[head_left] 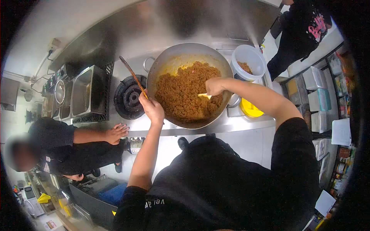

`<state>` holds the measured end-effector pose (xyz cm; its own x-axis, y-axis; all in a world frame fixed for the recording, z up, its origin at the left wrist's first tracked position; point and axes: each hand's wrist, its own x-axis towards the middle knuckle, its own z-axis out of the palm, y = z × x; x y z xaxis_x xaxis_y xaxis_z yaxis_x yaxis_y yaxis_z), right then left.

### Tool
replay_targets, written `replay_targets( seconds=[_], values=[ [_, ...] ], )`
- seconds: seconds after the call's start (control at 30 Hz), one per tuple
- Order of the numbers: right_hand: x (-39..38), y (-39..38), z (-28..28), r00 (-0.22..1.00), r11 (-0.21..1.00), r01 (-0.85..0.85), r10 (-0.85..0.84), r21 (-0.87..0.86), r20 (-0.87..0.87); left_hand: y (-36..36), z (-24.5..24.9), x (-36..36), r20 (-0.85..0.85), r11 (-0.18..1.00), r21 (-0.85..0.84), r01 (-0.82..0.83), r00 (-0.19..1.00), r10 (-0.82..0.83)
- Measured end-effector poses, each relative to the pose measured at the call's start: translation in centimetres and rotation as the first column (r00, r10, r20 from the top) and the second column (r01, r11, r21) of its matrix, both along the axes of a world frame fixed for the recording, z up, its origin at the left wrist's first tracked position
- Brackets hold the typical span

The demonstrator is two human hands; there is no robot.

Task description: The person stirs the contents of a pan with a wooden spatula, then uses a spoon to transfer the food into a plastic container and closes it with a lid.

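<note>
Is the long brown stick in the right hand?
No, the left hand holds the stick; the right hand grips a pale tool.

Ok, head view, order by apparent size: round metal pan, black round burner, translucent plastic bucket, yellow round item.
Round metal pan
Black round burner, translucent plastic bucket: too alike to rank
Yellow round item (visible part only)

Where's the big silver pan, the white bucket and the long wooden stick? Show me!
Big silver pan [192, 52]: head view, bare inner wall at the far side.
White bucket [255, 55]: head view, inner wall.
Long wooden stick [133, 75]: head view, shaft above the left hand [155, 111].
</note>
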<state>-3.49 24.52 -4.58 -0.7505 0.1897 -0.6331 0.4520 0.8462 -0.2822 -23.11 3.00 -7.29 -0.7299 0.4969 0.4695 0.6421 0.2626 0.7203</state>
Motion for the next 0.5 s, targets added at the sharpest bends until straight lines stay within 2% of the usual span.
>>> replay_targets(
  seconds=[0.03, 0.1, 0.13, 0.23, 0.37, 0.43, 0.5],
  values=[
    [-0.4, -0.3, -0.9, 1.000, 1.000, -0.003, 0.003, -0.001, 0.002, -0.1, -0.1, 0.0, 0.002, 1.000, -0.001, -0.003, 1.000, 0.003],
    [-1.4, -0.6, -2.2, 0.991, 0.976, -0.045, 0.017, -0.211, -0.132, -0.1, 0.0, -0.2, 0.017, 0.999, 0.027, 0.030, 0.999, -0.031],
    [-1.4, -0.8, -2.6, 0.985, 0.968, -0.065, 0.023, -0.243, -0.171, -0.3, 0.0, -0.4, 0.020, 0.999, 0.025, 0.025, 0.999, -0.025],
    [-0.7, -0.7, -3.0, 0.983, 0.952, -0.008, -0.048, -0.306, -0.176, -0.2, -0.1, -0.6, -0.005, 1.000, -0.014, 0.021, 1.000, -0.021],
    [0.5, -0.3, -1.8, 0.985, 0.961, -0.024, -0.024, -0.276, -0.170, -0.3, 0.1, -0.7, -0.022, 1.000, -0.003, 0.030, 0.999, -0.031],
    [1.5, -0.3, -0.5, 0.940, 0.948, 0.036, -0.140, -0.316, -0.313, -0.1, -0.1, -0.7, -0.013, 0.999, 0.007, 0.046, 0.999, -0.046],
    [1.9, 0.1, 0.4, 0.937, 0.945, 0.053, -0.159, -0.323, -0.312, -0.2, -0.7, -1.1, -0.005, 0.998, 0.016, 0.058, 0.998, -0.058]
  ],
)
